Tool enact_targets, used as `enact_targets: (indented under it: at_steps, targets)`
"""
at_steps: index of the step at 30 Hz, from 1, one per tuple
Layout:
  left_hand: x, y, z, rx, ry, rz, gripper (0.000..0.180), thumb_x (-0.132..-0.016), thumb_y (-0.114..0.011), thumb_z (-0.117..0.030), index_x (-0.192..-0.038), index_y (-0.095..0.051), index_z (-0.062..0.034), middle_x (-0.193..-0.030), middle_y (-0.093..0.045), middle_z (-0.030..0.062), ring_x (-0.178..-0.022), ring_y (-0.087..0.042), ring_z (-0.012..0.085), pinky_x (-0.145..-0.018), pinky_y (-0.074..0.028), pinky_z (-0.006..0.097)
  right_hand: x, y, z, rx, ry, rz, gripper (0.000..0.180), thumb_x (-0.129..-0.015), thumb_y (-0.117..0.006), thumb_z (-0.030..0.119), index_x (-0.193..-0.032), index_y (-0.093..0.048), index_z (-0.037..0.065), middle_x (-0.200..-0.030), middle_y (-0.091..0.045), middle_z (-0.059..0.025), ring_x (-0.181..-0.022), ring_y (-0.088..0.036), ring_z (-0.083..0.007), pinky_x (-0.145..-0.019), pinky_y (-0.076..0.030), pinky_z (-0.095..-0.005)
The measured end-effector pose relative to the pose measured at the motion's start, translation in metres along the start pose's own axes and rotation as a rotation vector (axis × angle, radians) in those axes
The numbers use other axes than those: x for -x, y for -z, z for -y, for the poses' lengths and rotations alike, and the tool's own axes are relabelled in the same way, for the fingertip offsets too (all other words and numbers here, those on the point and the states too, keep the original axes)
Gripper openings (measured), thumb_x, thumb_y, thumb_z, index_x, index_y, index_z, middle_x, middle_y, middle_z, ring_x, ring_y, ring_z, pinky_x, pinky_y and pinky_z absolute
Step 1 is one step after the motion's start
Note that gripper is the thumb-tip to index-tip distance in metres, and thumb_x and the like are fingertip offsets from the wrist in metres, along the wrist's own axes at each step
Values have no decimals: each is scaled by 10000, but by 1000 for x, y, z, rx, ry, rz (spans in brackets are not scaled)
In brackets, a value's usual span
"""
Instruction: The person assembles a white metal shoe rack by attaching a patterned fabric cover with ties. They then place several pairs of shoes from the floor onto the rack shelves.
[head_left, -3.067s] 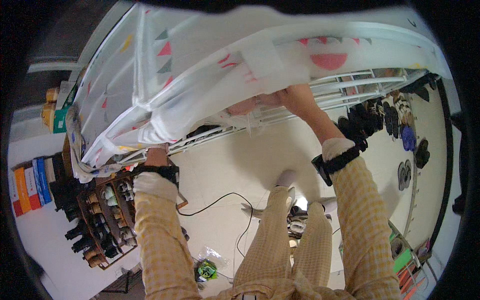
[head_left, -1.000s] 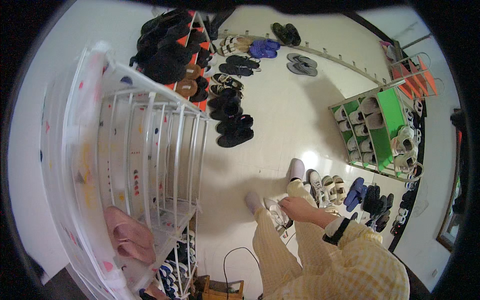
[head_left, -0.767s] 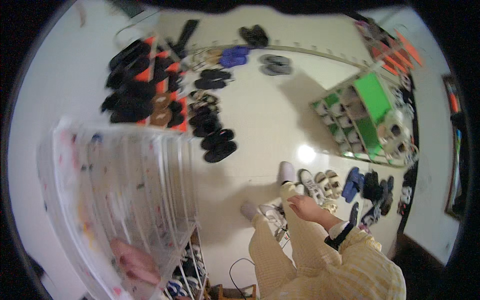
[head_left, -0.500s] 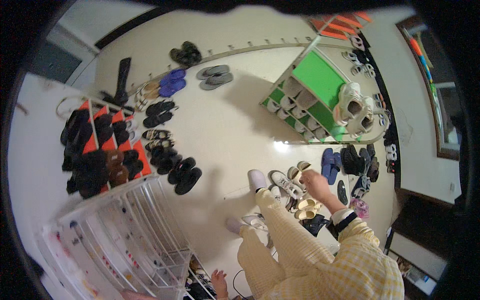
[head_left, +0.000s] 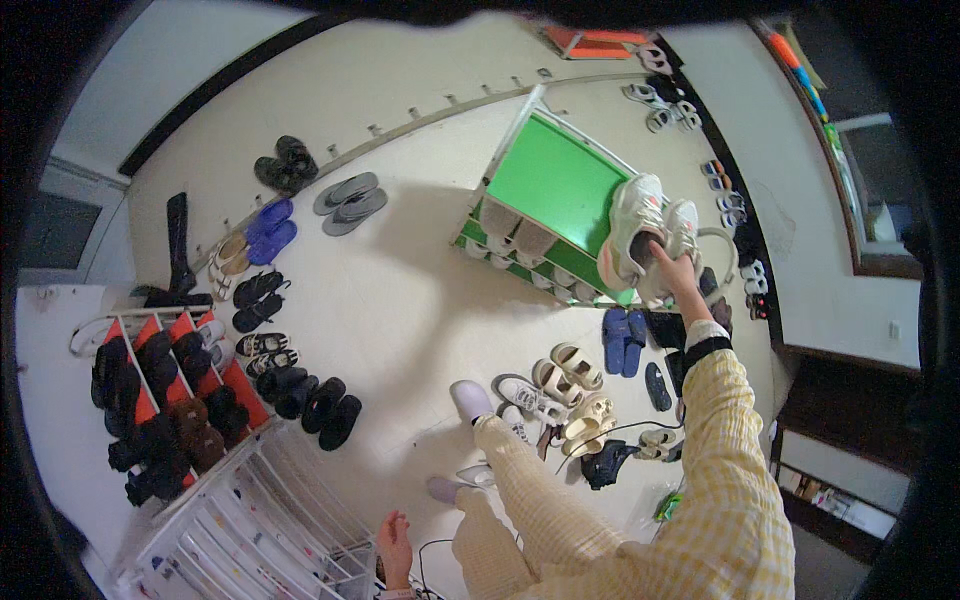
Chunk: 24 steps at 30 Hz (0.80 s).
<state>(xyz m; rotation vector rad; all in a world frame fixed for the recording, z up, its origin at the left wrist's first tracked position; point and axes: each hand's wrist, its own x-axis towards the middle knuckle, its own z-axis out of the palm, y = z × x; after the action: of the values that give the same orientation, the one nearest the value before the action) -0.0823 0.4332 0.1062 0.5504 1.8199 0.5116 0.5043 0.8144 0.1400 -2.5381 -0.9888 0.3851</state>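
Note:
A pair of white sneakers (head_left: 640,222) sits on the right end of the green-topped shoe rack (head_left: 550,160). My right hand (head_left: 672,270) reaches to their heel openings and closes on them, its thumb at the inside of one shoe. Some of its fingers are hidden between the two shoes. Lower in the picture, my left hand (head_left: 394,545) hangs beside the white wire rack (head_left: 270,500), holding nothing, with its fingers slightly bent and apart. Grey and white shoes (head_left: 515,235) fill the tiers below the green top.
Near my feet lie white sneakers (head_left: 530,398), beige sandals (head_left: 575,367), blue slippers (head_left: 622,340) and black shoes (head_left: 605,462). A thin black cable (head_left: 625,427) crosses the floor there. At left, an orange-shelved rack (head_left: 145,395) holds dark shoes, with more pairs lined up beside it, including grey flip-flops (head_left: 352,203).
My right hand has gone up from above the floor shoes to the white sneakers on the rack and taken hold there. My left hand shows more fully. The view has turned.

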Motion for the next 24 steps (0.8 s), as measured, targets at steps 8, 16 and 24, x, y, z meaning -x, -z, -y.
enact_targets:
  at_steps: [8, 16, 24]
  targets:
    - [11, -38, 0, -169, 67, 23, 299, -921, -509, -223, -1124, -567, -11, -1020, -642, 157, -945, -623, 238, -836, -476, 321, -43, -10, -46, 395, 186, 214, 687, -722, -706, 456, -1138, -512, -55, -1087, -585, -195, -1001, -549, -302, -853, -425, -358]
    - [30, -46, 4, 29, 83, -63, 348, -912, -521, -256, -1160, -543, -11, -1037, -625, 160, -910, -620, 252, -772, -485, 341, 74, -2, -11, 354, 555, 18, 481, -763, -677, 394, -948, -594, -41, -921, -638, -188, -805, -606, -323, -720, -481, -372]
    - [59, -45, -18, 530, -210, -327, 575, -907, -545, -280, -1355, -305, -10, -1275, -428, 196, -1173, -444, 272, -935, -404, 363, 400, -101, 61, 436, 1143, 738, 391, -727, -678, 327, -925, -642, -7, -789, -639, -187, -729, -618, -379, -673, -498, -454]
